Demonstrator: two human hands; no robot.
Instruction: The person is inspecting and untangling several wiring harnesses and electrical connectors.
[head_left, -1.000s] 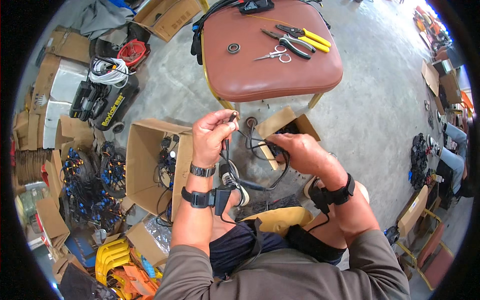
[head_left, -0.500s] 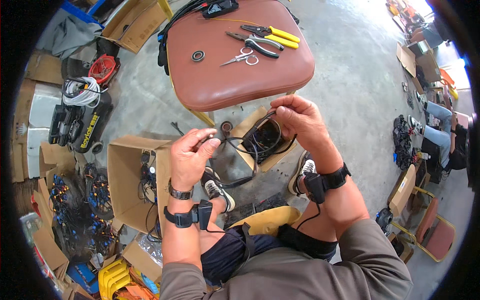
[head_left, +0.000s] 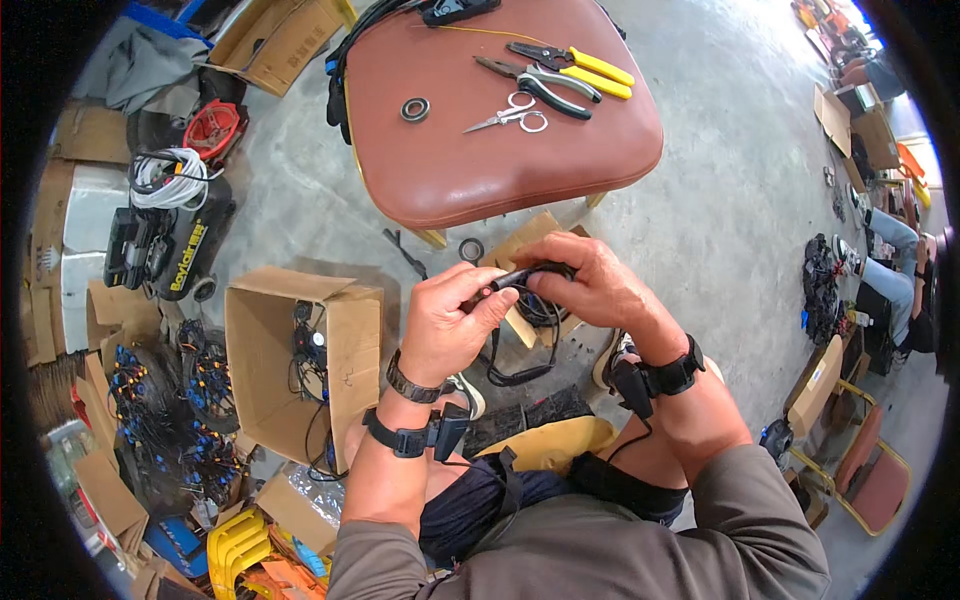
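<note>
A black cable (head_left: 518, 277) runs between my two hands, in front of the padded chair. My left hand (head_left: 448, 318) pinches one end of it between thumb and fingers. Close beside it, my right hand (head_left: 585, 285) has its fingers curled round another stretch of the same cable. A slack loop with a thicker sleeve-like part (head_left: 520, 375) hangs below the hands. Behind the hands, a small open carton (head_left: 520, 240) with dark cables in it stands on the floor, partly covered by my right hand.
On the brown chair seat (head_left: 500, 170) lie scissors (head_left: 520, 112), grey-black pliers (head_left: 560, 93), yellow-handled wire strippers (head_left: 600, 72) and a metal bearing ring (head_left: 415, 109). A dark ring (head_left: 471, 250) is on the floor. At left are a large cardboard box (head_left: 355, 375) and a black compressor (head_left: 190, 240).
My hands have come together, the left moving right and the right moving down. The cable stretch between them is now short, and its loop hangs lower.
</note>
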